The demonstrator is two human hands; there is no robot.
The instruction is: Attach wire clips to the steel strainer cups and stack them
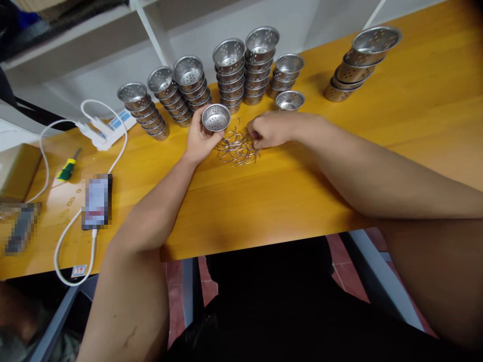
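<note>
Head view shows my left hand [199, 138] gripping a holed metal cup [216, 117] mouth-up beside the wire rings [237, 147], which my right hand [269, 129] pinches closed, stacks [230, 75] waiting beyond.

I make out a small white sticker [79, 270] on the table edge [264, 236], red marks on it too small to read, no other legible text
</note>
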